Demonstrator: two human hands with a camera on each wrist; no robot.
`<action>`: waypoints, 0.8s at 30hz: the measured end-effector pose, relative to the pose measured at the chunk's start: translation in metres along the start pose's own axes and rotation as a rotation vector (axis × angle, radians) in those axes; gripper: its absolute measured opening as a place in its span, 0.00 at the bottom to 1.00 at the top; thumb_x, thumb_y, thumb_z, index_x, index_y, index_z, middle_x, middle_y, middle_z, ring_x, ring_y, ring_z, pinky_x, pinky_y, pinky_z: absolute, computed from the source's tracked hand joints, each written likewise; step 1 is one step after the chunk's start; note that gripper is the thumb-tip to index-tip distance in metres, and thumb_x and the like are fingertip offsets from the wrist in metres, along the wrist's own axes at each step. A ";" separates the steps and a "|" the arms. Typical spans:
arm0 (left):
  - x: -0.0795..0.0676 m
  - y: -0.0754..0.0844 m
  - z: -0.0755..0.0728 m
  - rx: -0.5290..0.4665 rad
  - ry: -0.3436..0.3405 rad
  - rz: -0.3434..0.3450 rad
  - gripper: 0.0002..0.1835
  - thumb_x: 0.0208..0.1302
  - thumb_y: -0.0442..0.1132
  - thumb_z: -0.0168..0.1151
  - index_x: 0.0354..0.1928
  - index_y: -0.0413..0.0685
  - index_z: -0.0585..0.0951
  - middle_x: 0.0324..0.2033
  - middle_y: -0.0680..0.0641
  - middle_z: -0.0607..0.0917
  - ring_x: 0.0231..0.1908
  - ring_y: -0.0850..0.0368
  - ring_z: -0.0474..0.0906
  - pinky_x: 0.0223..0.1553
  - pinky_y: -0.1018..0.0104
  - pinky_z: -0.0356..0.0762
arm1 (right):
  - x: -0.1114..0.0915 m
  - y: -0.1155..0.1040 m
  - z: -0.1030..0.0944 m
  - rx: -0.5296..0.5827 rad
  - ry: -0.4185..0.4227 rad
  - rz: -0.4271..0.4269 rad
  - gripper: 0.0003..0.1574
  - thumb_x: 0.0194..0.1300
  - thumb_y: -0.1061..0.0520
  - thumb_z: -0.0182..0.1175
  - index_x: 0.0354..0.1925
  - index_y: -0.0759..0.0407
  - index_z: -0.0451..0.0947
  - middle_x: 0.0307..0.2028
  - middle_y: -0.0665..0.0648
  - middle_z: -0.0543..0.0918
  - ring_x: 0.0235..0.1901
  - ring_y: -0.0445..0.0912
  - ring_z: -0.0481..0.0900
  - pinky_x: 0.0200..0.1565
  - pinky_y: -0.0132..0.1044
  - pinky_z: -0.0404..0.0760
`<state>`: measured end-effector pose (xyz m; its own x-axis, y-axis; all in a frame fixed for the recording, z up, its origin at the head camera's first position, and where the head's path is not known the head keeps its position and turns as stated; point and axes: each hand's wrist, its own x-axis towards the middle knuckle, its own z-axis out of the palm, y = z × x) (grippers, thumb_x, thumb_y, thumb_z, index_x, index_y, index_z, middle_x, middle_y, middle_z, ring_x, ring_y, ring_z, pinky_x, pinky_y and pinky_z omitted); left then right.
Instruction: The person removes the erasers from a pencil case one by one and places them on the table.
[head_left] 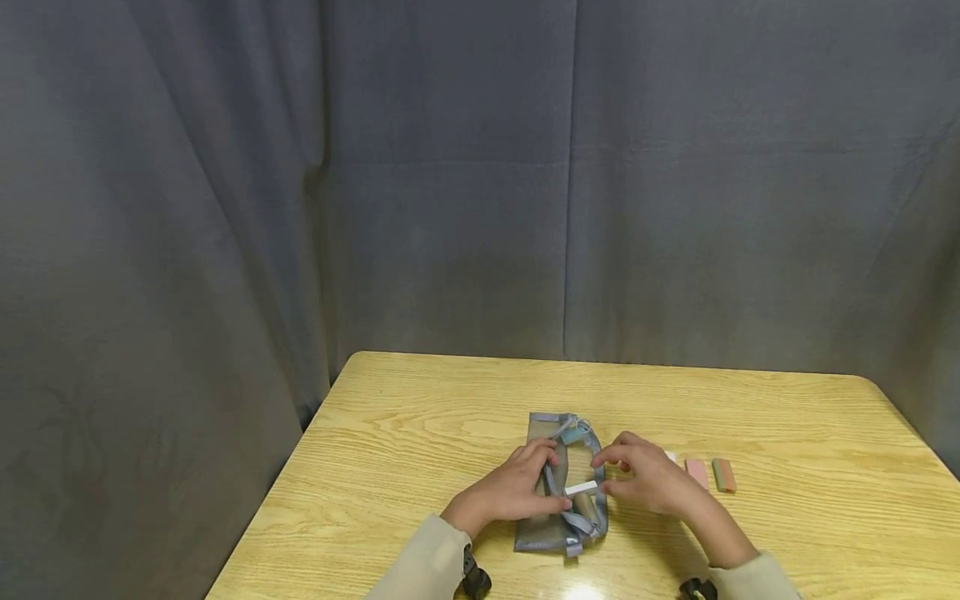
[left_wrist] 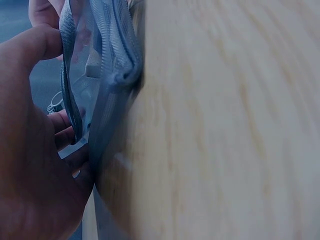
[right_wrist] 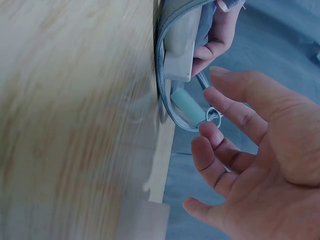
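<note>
A mesh zip pouch (head_left: 537,535) with blue-grey trim lies on the table, its mouth spread apart. My left hand (head_left: 513,485) grips the pouch's left edge, thumb near the front and fingers farther back. In the left wrist view, the pouch's trim (left_wrist: 70,75) runs between thumb and fingers. A white block (head_left: 581,487), like an eraser, sits at the pouch's mouth. My right hand (head_left: 648,475) hovers at the right rim with loosely bent, spread fingers and holds nothing. A teal tag (right_wrist: 187,106) on a small ring hangs by the zip, close to the right fingertips.
Right of the right hand lie a pink block (head_left: 696,472) and a green-and-orange block (head_left: 723,475). A white piece (head_left: 671,456) peeks out behind that hand. The wooden table (head_left: 420,400) ends at a grey curtain (head_left: 450,208).
</note>
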<state>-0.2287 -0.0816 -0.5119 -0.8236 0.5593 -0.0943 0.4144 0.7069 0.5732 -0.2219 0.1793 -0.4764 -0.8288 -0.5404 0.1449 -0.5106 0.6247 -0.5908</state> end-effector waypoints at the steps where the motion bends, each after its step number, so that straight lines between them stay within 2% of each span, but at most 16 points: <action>1: 0.000 0.000 0.000 0.000 0.000 0.001 0.32 0.65 0.68 0.59 0.62 0.59 0.68 0.76 0.58 0.57 0.72 0.59 0.57 0.67 0.57 0.67 | 0.000 0.000 0.000 0.001 -0.004 0.002 0.15 0.60 0.57 0.73 0.47 0.53 0.85 0.42 0.53 0.78 0.39 0.48 0.76 0.38 0.36 0.76; 16: 0.000 0.000 0.000 0.005 0.000 0.006 0.32 0.66 0.68 0.58 0.63 0.59 0.68 0.76 0.56 0.56 0.73 0.57 0.56 0.69 0.56 0.66 | 0.005 0.003 0.007 -0.003 -0.024 -0.038 0.14 0.59 0.57 0.74 0.44 0.54 0.86 0.38 0.51 0.77 0.37 0.47 0.76 0.36 0.34 0.75; 24: 0.001 -0.002 0.002 0.003 0.000 0.011 0.33 0.66 0.68 0.58 0.63 0.59 0.67 0.76 0.56 0.56 0.73 0.56 0.56 0.69 0.55 0.65 | 0.006 0.003 0.010 -0.018 -0.041 -0.011 0.13 0.58 0.56 0.74 0.43 0.51 0.86 0.39 0.50 0.77 0.35 0.44 0.74 0.36 0.34 0.73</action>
<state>-0.2296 -0.0817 -0.5145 -0.8189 0.5672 -0.0878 0.4247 0.7017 0.5721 -0.2261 0.1722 -0.4856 -0.8133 -0.5695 0.1189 -0.5240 0.6282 -0.5752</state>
